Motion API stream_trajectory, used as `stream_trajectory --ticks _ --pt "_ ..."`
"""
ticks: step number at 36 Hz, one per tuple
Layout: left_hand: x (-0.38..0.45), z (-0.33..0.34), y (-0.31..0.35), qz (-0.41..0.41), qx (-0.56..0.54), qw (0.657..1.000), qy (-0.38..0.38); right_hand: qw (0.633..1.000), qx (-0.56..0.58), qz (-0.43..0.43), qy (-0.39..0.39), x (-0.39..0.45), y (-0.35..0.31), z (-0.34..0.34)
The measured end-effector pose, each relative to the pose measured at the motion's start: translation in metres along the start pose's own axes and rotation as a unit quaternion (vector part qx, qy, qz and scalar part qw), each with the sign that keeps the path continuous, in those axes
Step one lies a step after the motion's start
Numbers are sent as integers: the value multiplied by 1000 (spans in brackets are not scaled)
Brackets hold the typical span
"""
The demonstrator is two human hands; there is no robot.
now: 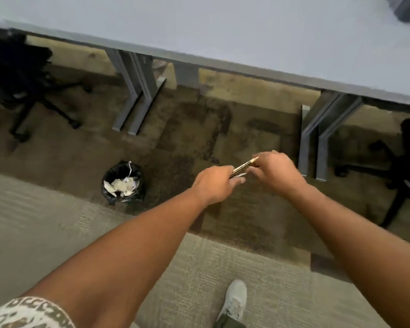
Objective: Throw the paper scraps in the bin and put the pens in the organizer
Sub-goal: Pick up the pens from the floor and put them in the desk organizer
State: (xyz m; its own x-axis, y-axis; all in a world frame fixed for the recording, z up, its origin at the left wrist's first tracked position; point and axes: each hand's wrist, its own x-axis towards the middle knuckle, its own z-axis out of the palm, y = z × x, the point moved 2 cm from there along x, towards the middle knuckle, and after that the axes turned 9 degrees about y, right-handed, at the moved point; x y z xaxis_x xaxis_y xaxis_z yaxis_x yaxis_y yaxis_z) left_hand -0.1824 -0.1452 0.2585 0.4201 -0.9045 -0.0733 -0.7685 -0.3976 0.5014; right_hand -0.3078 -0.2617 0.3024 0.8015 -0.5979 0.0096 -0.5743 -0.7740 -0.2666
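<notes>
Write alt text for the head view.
Both hands, left hand and right hand, hold a bundle of pens above carpet. A small black-lined bin with paper scraps stands to their left, before a grey desk.

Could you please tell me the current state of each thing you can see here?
Bin: upright on the floor, paper scraps inside.
Pens: bunched, held between both hands.
Left hand: gripping the pens.
Right hand: touching the pens' tips.

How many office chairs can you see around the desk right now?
2. One black chair stands at the far left beside the desk; the other chair is at the right edge, partly cut off. More may sit outside the view.
</notes>
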Motion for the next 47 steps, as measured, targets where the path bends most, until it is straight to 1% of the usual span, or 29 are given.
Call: stream_trajectory --ticks 3,6,9,13,14,15,17,18,19,20,21,22,23,26,29,31,34,37,38,40,43,44,45,47 --pt "17 -31 34 15 9 999 39 987 74 50 131 -4 20 -38" --pt "34 -60 68 22 1 998 60 954 174 109 218 -3 37 -71" --pt "48 -85 100 18 -37 997 58 922 262 144 245 4 54 -103" --pt "66 -113 137 4 -149 988 43 886 340 203 240 23 71 -147" --pt "70 -120 146 1 -176 983 44 869 376 224 231 28 76 -157" --pt "73 -126 156 0 -192 980 47 840 434 245 216 34 79 -167" --pt "79 -136 173 3 -215 976 45 745 578 275 188 43 81 -186" --pt "82 -139 181 3 -232 972 37 702 628 280 184 47 81 -197" --pt "85 -142 189 2 -251 968 23 673 658 281 186 50 81 -207" --pt "87 -144 195 2 -266 964 6 654 676 281 191 53 81 -216" --pt "90 -146 201 4 -278 961 -11 646 683 279 198 56 81 -224" --pt "93 -148 206 7 -289 957 -27 644 682 279 204 60 81 -232" --pt "95 -150 211 7 -303 952 -45 651 674 280 208 63 80 -238" --pt "104 -155 222 3 -337 936 -101 679 643 282 213 74 79 -253" --pt "119 -158 230 -6 -351 927 -130 703 626 265 208 84 79 -260" --pt "133 -159 234 -6 -356 926 -128 711 617 263 211 91 82 -263" --pt "158 -161 237 -1 -334 935 -118 712 612 268 218 103 90 -269" --pt "186 -164 237 -11 -325 940 -105 734 596 256 201 117 97 -274" --pt "196 -164 237 -13 -329 939 -102 736 597 253 194 122 99 -275" --pt "216 -167 238 -15 -333 937 -103 729 607 253 189 134 102 -281" --pt "246 -173 239 -18 -330 938 -105 707 621 275 195 152 110 -288" --pt "257 -176 239 -18 -334 937 -104 708 616 284 196 158 114 -290" --pt "266 -180 240 -18 -337 936 -102 718 602 290 195 163 119 -292" --pt "283 -187 243 -12 -331 938 -103 753 558 291 191 172 128 -296"
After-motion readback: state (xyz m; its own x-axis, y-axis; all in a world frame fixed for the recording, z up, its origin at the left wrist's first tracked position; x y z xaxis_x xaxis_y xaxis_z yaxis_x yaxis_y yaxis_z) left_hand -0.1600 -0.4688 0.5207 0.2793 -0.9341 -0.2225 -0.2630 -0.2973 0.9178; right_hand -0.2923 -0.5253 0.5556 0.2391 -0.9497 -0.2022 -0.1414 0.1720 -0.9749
